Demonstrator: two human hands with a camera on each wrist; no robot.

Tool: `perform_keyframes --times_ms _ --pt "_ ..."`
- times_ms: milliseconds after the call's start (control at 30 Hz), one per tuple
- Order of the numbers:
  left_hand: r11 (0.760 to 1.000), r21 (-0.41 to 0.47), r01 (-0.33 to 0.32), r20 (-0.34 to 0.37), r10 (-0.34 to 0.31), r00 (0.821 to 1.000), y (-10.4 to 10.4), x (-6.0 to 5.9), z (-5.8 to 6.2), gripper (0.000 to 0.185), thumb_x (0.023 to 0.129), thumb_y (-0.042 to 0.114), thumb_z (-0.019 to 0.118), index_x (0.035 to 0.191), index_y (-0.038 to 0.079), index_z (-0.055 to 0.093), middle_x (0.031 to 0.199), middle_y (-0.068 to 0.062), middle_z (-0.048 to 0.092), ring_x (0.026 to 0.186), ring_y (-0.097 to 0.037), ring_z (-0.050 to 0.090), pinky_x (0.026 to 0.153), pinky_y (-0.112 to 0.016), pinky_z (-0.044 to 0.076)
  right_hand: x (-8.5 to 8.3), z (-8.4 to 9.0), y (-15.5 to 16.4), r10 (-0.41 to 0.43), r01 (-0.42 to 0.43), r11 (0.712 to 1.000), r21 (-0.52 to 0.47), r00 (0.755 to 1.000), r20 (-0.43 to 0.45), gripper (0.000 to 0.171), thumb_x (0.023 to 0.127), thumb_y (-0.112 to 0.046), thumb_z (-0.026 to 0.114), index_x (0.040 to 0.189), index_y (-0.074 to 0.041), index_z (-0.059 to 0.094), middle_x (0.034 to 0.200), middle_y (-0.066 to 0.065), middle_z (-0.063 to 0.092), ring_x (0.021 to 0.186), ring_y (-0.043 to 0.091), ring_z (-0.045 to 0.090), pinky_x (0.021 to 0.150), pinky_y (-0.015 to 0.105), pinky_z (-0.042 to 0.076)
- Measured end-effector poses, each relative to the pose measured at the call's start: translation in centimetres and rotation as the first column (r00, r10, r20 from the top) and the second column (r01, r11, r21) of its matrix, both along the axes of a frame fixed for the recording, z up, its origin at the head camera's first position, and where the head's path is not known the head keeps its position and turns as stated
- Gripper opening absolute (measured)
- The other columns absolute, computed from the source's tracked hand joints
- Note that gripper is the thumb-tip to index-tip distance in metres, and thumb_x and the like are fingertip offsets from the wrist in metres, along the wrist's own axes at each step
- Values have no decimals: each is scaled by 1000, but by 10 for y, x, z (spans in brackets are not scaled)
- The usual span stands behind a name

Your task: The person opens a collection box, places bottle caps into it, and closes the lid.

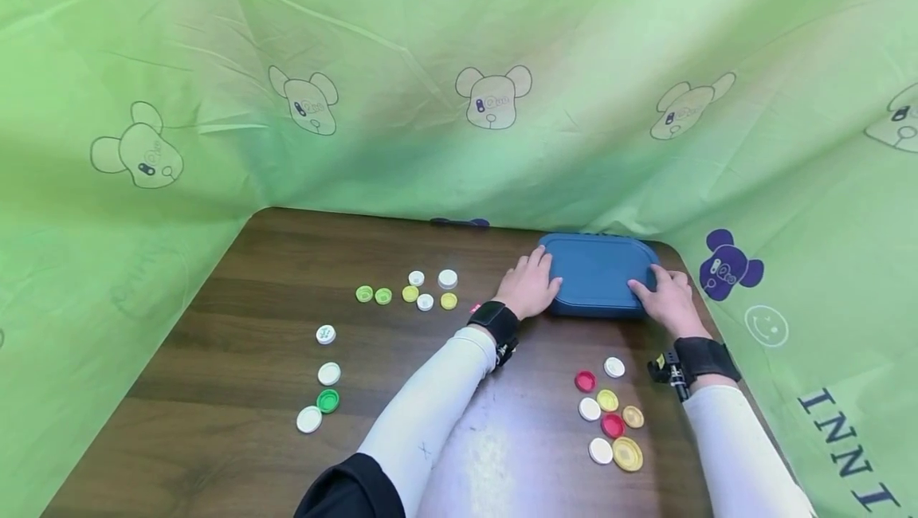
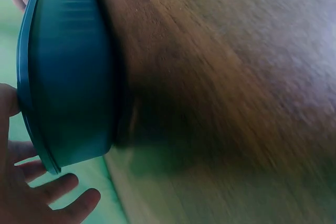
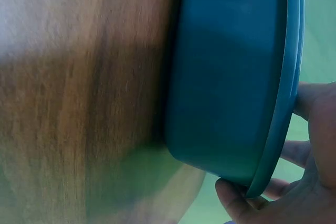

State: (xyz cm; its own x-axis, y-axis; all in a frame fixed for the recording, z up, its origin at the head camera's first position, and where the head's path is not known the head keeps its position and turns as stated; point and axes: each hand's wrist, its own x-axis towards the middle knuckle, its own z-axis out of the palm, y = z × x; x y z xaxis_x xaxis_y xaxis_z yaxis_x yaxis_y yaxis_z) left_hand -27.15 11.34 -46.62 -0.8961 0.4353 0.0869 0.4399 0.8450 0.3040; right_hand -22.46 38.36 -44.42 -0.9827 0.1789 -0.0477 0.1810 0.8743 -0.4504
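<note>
At the far right of the table stands a blue lidded box [image 1: 598, 271], wide and rounded at the corners. My left hand [image 1: 527, 287] holds its left end, the thumb at the lid's edge and the fingers along the side. In the left wrist view, two fingers [image 2: 63, 187] spread past the box's end. My right hand [image 1: 670, 303] grips the opposite end. The right wrist view has its thumb over the lid's rim [image 3: 289, 87] and a fingertip below the rim. The lid hides whatever is inside.
Bottle caps lie in loose groups: red, yellow and white ones [image 1: 601, 410] at front right, white and green ones [image 1: 328, 401] at left, several more [image 1: 425, 302] near the middle back. A green curtain [image 1: 402, 159] hangs around the wooden table [image 1: 215, 359].
</note>
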Motion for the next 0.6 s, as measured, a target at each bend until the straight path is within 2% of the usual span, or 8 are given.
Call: perform_keyframes --times_ms 167,367,600 --pt "999 -34 33 -21 -34 999 -11 2 3 58 107 46 40 155 14 39 165 -5 28 144 -20 41 111 -39 42 4 1 -8 6 -6 1000 0 1000 16 83 104 -50 45 155 10 19 147 48 13 133 65 20 106 72 25" --pt "996 -55 68 -22 -70 997 -24 7 4 56 107 44 39 154 13 41 165 -9 27 140 -25 47 114 -36 37 11 0 -15 33 -34 999 17 999 17 84 104 -54 43 155 9 20 146 48 15 132 65 22 106 72 26" --pt "993 -72 89 -5 -89 996 -44 15 11 57 106 42 42 153 10 43 164 -12 29 144 -25 42 118 -37 32 17 1 -30 92 -93 994 53 995 35 84 104 -54 41 153 11 23 144 49 19 131 64 25 106 72 26"
